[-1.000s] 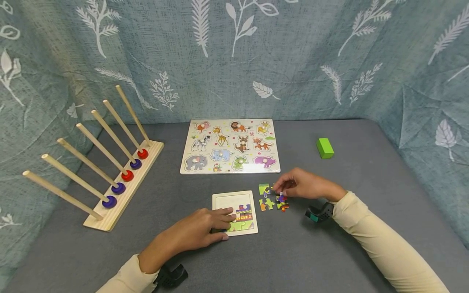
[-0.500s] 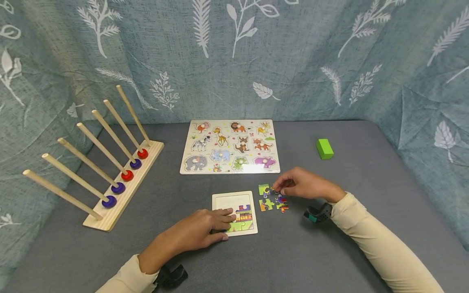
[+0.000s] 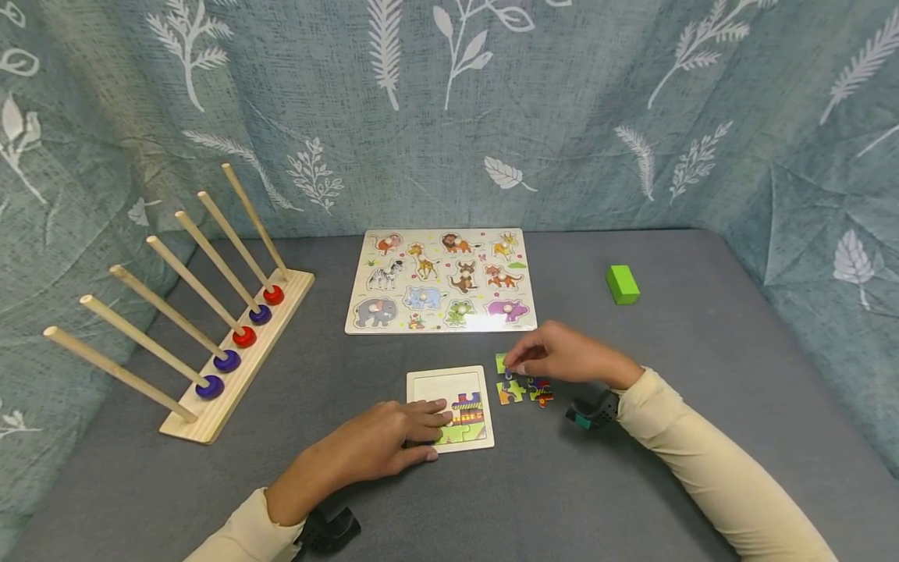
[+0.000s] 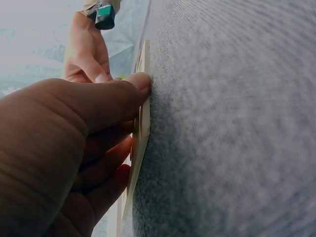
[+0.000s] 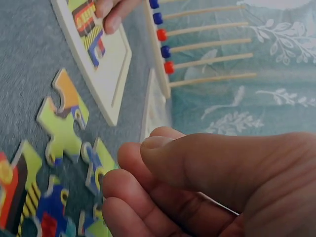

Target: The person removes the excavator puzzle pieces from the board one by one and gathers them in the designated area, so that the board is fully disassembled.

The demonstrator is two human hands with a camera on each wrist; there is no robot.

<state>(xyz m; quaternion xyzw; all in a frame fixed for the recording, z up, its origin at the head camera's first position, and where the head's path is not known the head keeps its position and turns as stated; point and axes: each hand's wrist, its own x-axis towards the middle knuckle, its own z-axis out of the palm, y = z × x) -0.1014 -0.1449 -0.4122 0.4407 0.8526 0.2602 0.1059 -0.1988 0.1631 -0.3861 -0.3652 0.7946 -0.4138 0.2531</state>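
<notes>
Well, nearest is the person's left hand [image 3: 389, 437], fingers slightly apart and nearly straight, resting on the part-filled puzzle tray [image 3: 438, 384], flat on the bench [image 3: 506, 499]; just beyond, the right hand [image 3: 565, 355] is over loose puzzle pieces [image 3: 512, 392], thumb and forefinger together, though I can't tell whether they pinch 1; left stands a 7-peg rack [image 3: 261, 351] with 5 rings [image 3: 244, 337], then an animal board [image 3: 441, 269] and green block [image 3: 623, 285] before a leafy curtain [image 3: 421, 172]

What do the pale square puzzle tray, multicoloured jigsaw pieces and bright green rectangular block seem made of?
Puzzle tray: likely matte wood; bare cream edge.
Jigsaw pieces: wood or thick board; printed faces, pale cut edges.
Green block: perhaps painted wood or plastic, smooth; even colour, no grain visible.
</notes>
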